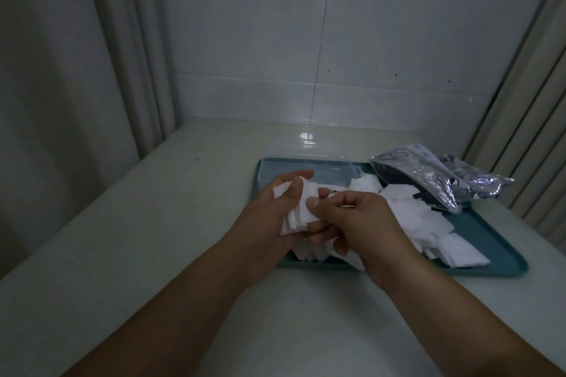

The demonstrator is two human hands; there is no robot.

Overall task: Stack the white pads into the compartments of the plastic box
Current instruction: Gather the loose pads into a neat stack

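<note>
Evidently squaring a batch for the box, the left hand (272,217) grips a pad stack (298,208) while right hand (352,217) pinches its edge

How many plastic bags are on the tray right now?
2 silvery plastic bags, both at the tray's far right corner: one bag lies nearer the loose pads, the other bag lies just right of it, overlapping. More could be hidden beneath them.
</note>
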